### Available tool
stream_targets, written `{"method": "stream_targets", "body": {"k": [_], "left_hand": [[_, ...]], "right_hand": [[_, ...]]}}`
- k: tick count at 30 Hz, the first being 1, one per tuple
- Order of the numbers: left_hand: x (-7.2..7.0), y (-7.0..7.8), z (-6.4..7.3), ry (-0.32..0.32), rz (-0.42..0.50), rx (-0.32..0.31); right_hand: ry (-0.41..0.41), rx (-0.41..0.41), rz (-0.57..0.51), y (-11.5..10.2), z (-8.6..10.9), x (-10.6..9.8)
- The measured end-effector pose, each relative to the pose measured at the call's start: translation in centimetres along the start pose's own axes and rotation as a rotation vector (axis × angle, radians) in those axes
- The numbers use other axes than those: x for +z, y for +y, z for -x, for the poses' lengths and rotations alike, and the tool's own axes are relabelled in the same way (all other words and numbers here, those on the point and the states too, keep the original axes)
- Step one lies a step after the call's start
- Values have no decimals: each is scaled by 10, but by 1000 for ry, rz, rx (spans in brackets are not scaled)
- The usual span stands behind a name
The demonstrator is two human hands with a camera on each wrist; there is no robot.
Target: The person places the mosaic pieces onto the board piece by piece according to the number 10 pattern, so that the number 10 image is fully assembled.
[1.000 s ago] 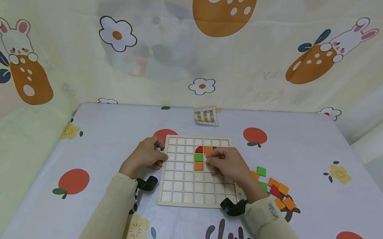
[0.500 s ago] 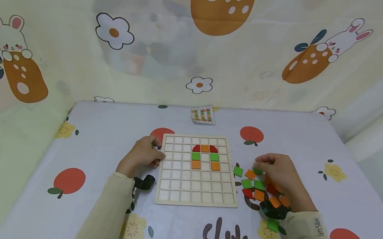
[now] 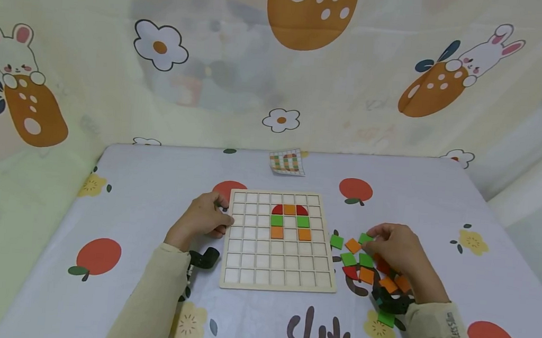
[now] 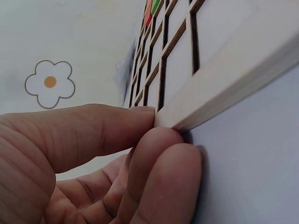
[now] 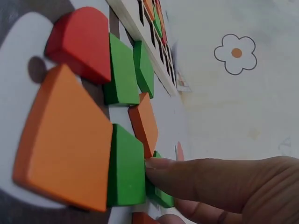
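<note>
My left hand (image 3: 202, 217) pinches the left edge of a wooden grid board (image 3: 278, 289), thumb on top and fingertips under the rim in the left wrist view. Several tiles sit in the board as an arch: a rounded red tile (image 3: 278, 210), an orange tile (image 3: 289, 210) and green ones below the reds. Right of the board, my right hand (image 3: 396, 249) has its thumb and fingers at a green square tile (image 3: 365, 238). The right wrist view has the thumb against this green tile (image 5: 161, 198), fingertips partly hidden behind it.
Loose tiles lie around my right hand, among them an orange tile (image 3: 366, 275), a red rounded tile (image 3: 350, 272) and a separate green tile (image 3: 386, 319) nearer me. A paper card (image 3: 287, 162) with a coloured grid pattern lies at the table's far edge, before a printed curtain (image 3: 239, 81).
My right hand has left the board's right side for the loose tiles, then lowered to the green tile. Orange and green tiles now show in the arch's right column. My left hand keeps its grip.
</note>
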State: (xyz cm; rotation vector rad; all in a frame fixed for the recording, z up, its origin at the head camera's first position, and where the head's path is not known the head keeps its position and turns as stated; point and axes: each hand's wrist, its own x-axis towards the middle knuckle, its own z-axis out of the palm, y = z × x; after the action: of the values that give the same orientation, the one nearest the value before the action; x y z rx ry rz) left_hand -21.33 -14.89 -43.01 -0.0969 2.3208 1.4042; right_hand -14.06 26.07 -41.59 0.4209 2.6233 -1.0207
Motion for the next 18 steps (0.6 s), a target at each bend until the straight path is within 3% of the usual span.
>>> {"method": "stream_targets", "body": {"k": [10, 18], "left_hand": [[0, 0, -3, -1, -2, 3], [0, 1, -1, 2, -7, 10]], "right_hand": [[39, -46, -100, 4, -2, -2], [22, -83, -274, -3, -3, 2]]}}
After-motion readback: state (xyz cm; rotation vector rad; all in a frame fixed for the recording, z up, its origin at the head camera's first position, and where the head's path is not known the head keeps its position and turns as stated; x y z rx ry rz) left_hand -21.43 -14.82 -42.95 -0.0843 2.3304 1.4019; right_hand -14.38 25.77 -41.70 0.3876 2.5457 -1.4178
